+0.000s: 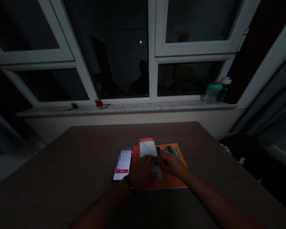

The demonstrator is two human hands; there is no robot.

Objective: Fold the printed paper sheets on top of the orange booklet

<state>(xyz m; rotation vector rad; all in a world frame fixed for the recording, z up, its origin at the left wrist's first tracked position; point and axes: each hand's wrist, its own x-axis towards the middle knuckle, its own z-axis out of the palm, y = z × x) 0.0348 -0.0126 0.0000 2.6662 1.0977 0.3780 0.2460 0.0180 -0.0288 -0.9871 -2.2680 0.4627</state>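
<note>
An orange booklet (173, 181) with a dark and green picture lies flat on the table. On top of it rests a narrow printed paper (147, 147) with an orange band at its far end, which lifts slightly. My left hand (144, 170), wearing a dark wristband, lies across the paper with its fingers stretched out and pressed down. Close to those fingertips, my right hand (170, 162) is closed over the booklet, its fingers curled inward. Whatever they grip is hidden in the dim light. A lit phone (122, 163) lies left of the booklet.
The brown table (85, 152) reaches towards the window wall. On the speckled sill (138, 107) stand a teal-lidded bottle (213, 92), a second clear bottle (225, 89), a small red item (98, 102) and a small dark item (74, 105).
</note>
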